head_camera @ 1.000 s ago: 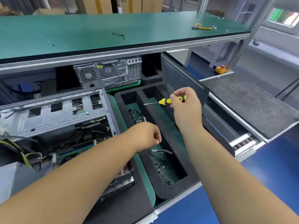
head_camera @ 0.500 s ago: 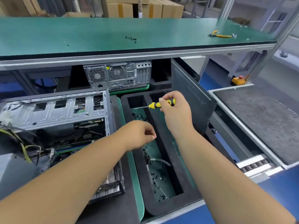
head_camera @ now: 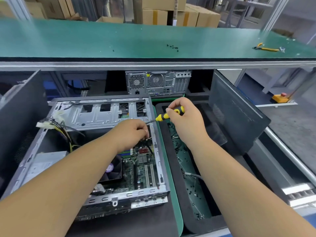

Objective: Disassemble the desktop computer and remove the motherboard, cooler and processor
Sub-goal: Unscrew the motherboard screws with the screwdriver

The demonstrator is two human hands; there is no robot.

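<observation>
The open computer case (head_camera: 95, 151) lies at 9 o'clock on the dark worktop (head_camera: 136, 224), motherboard (head_camera: 142, 168) and cooler fan (head_camera: 112, 168) inside — a stiff, fragile board, best lifted by its edges. The left hand (head_camera: 131, 134) pinches thin wires at the board's far edge. At 1 o'clock, the right hand (head_camera: 184, 120) grips a yellow screwdriver (head_camera: 164, 116) — loose screws fill the foam tray (head_camera: 176, 185) beside.

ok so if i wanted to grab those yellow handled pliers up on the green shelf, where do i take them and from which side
Take the pliers by the yellow handles, coming down from above. They lie flat on the green shelf, long axis running left to right, handles lying close together, so one hand can likely wrap both. The end by the small pale object is less free. Which end holds the jaws is too small to tell.
</observation>
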